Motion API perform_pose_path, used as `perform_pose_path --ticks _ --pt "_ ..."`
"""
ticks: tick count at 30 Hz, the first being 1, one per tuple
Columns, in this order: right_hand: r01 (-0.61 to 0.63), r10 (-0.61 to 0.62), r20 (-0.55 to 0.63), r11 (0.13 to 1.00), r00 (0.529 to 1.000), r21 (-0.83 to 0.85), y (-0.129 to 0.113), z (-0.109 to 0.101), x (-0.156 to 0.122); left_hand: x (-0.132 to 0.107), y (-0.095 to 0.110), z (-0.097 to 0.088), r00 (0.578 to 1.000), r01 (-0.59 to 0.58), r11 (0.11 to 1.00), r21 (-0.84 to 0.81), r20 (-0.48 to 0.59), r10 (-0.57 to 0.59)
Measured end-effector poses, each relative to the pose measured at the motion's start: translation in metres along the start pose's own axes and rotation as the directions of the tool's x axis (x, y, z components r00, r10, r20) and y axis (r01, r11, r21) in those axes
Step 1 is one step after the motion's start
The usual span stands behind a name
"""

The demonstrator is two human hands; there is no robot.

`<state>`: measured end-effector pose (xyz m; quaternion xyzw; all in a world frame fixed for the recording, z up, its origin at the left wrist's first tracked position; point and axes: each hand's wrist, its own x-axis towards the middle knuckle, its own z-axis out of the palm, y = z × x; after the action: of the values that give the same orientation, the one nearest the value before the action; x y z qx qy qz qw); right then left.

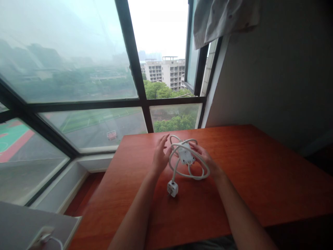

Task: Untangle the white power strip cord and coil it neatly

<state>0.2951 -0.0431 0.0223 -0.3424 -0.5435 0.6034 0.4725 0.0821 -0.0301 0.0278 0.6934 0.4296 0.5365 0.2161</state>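
Observation:
A white power strip (185, 152) is held just over the tabletop in the middle of the view, its own white cable (205, 169) looped loosely around it. My right hand (204, 158) grips the strip from the right side, some of its fingers hidden behind the strip and the cable. On the left, my left hand (161, 154) is open, fingers spread upward, its thumb close to the cable loops; whether it touches them I cannot tell. The white plug (172, 188) hangs from the cable's end toward me, low over the table.
The reddish-brown wooden table (260, 180) spreads under both arms. Beyond its far edge are dark-framed windows (144, 100), one pane swung outward, with a curtain (221, 21) at the upper right. A wall socket (43, 236) with a white cord is at the lower left.

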Motion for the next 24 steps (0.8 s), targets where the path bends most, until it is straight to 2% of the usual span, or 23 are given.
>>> perform_pose_path --ticks 4,10,14,20,24 --pt "0.029 -0.029 0.012 1.000 0.999 -0.006 0.000 0.009 0.001 0.000 0.003 0.001 0.980 -0.161 0.981 0.104 0.132 0.147" --pt "0.040 -0.044 -0.043 0.994 0.998 -0.103 0.000 0.012 0.001 0.000 0.011 -0.001 0.958 -0.240 0.934 0.267 0.221 0.183" --pt "0.019 -0.019 0.000 0.989 1.000 -0.145 0.000 0.008 0.002 0.001 0.016 -0.006 0.932 -0.291 0.909 0.299 0.304 0.199" --pt "0.022 -0.017 0.037 0.987 0.999 -0.157 -0.005 0.010 0.000 0.000 0.016 -0.011 0.945 -0.294 0.830 0.473 0.276 0.177" --pt "0.039 -0.044 -0.037 0.991 0.998 -0.126 -0.006 0.008 -0.001 0.001 0.014 -0.015 0.957 -0.260 0.833 0.489 0.243 0.157"
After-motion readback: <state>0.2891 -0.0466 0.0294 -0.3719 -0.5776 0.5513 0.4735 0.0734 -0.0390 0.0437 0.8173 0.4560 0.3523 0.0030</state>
